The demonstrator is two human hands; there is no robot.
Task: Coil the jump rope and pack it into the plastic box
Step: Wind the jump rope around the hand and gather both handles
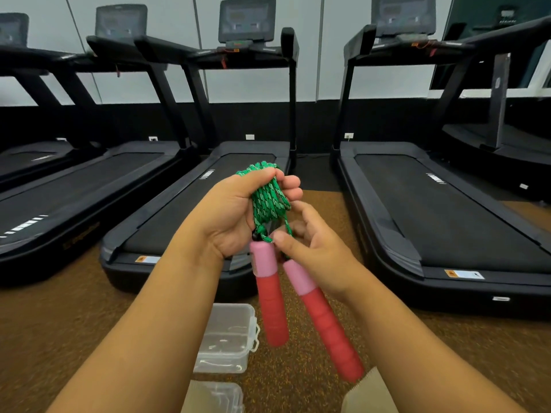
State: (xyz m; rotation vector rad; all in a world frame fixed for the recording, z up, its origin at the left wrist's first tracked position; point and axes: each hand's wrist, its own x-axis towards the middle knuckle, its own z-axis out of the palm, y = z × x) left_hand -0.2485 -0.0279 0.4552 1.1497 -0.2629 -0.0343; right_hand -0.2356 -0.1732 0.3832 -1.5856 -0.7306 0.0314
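Note:
The green-and-white jump rope (269,198) is bunched in several loops inside my left hand (235,210), held at chest height. Its two pink-and-red handles (271,296) hang down side by side below the bundle. My right hand (313,248) pinches a strand of the rope just above the handles, thumb and fingers closed on it. A clear plastic box (226,338) stands open on the floor under my hands. Its clear lid (214,396) lies nearer to me at the bottom edge.
Brown speckled floor (74,323) lies around the box. Several black treadmills stand in a row ahead, one (190,204) directly behind my hands and one (447,219) to the right. A beige trouser knee (366,394) shows at the bottom right.

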